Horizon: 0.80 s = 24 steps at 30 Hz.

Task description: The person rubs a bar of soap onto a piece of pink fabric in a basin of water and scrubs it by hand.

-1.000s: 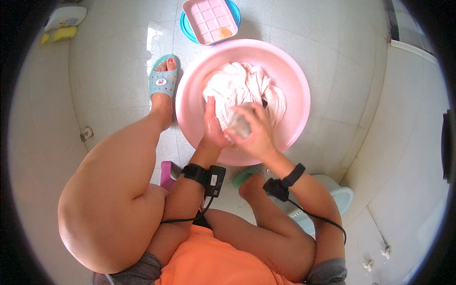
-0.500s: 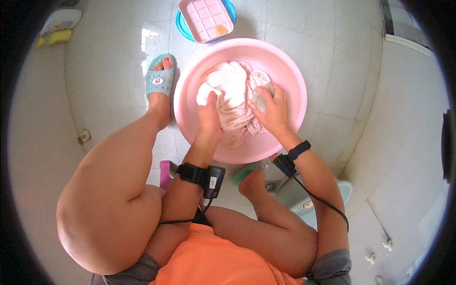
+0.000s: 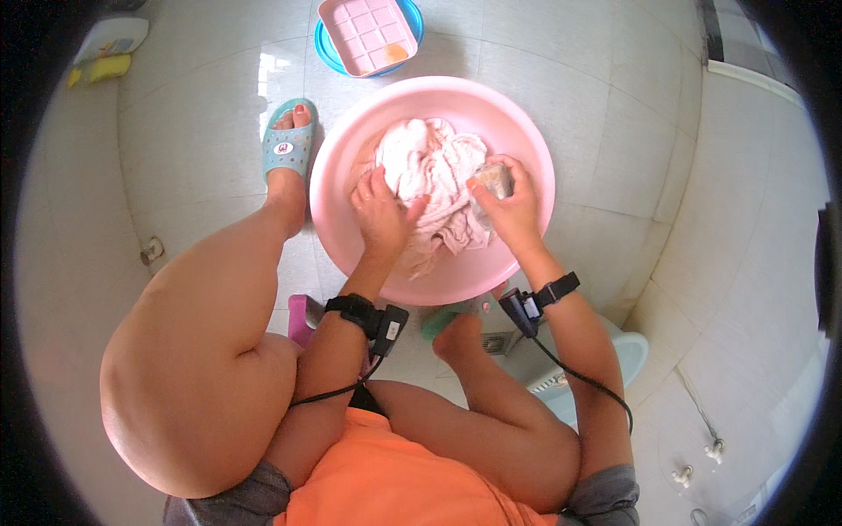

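A pale pink, fluffy towel point(image 3: 430, 171) lies bunched and wet-looking in a round pink basin point(image 3: 526, 123) on the floor. My left hand point(image 3: 383, 215) rests on the towel's left side, fingers spread and thumb pointing right. Over the right part of the basin, my right hand point(image 3: 517, 206) grips a grey-beige block point(image 3: 495, 182) that looks like a bar of soap. The block sits at the towel's right edge; whether it touches the cloth is hard to tell.
Beyond the basin, a pink gridded tray point(image 3: 368, 35) sits on a blue round lid or tub point(image 3: 326, 48). A light-blue tub point(image 3: 627, 359) stands near my right forearm. My feet, in slippers, flank the basin. A wall with small hooks point(image 3: 682, 476) borders the right.
My left hand has gone from a sideways hold at the towel to fingers spread upon it. The towel is bunched differently. My right hand has turned the block slightly and shifted a little rightward relative to the towel.
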{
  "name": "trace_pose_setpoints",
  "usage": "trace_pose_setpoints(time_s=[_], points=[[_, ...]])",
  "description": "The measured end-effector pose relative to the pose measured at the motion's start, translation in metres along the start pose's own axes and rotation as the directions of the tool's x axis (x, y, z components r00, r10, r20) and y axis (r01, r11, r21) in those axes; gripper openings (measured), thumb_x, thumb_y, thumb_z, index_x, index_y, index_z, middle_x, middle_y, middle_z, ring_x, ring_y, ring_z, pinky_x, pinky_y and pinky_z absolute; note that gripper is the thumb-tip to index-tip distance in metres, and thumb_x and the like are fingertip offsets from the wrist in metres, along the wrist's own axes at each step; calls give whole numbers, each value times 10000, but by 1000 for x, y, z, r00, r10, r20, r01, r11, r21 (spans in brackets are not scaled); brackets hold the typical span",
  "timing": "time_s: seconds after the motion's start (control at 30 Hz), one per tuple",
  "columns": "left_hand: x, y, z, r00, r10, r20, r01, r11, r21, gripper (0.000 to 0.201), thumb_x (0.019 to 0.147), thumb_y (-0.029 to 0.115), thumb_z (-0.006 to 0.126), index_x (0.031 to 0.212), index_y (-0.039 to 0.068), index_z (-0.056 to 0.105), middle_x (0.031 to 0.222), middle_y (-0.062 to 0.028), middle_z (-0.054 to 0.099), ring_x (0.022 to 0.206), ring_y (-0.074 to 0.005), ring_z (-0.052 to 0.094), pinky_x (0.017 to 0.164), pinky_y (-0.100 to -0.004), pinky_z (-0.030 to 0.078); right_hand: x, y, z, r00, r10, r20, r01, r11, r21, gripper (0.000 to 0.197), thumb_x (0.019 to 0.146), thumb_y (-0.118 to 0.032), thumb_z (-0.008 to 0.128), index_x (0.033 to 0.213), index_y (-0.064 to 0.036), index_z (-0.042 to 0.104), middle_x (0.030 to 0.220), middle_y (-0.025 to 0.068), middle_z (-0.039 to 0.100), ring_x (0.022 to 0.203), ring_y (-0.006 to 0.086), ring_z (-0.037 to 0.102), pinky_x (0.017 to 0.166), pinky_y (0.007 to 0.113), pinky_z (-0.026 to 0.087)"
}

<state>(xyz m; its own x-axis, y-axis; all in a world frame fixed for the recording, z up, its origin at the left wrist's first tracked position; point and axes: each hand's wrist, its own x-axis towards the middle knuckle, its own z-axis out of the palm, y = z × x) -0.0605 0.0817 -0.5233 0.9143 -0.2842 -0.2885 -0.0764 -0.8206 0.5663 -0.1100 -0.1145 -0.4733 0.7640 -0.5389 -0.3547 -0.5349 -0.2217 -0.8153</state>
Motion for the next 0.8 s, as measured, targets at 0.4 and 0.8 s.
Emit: trace_pose_setpoints(time_s=[0.4, 0.8], points=[[20, 105, -34, 769, 35, 639, 595, -404, -695, 365, 952, 218, 517, 1259, 21, 508, 1159, -84, 619, 1058, -209, 612, 910, -352, 512, 27, 33, -6, 998, 28, -63, -18, 986, 164, 466, 746, -208, 791, 1116, -37, 565, 1085, 123, 601, 1031, 231, 573, 901, 341, 456], [27, 102, -21, 787, -55, 614, 583, -258, -771, 510, 1028, 364, 310, 1409, 28, 352, 1381, -107, 479, 1252, -228, 490, 1067, -374, 386, 50, -24, -75, 978, 5, -209, 65, 943, 327, 414, 764, -132, 739, 1122, -75, 537, 1050, 79, 582, 1004, 178, 559, 839, 330, 477]])
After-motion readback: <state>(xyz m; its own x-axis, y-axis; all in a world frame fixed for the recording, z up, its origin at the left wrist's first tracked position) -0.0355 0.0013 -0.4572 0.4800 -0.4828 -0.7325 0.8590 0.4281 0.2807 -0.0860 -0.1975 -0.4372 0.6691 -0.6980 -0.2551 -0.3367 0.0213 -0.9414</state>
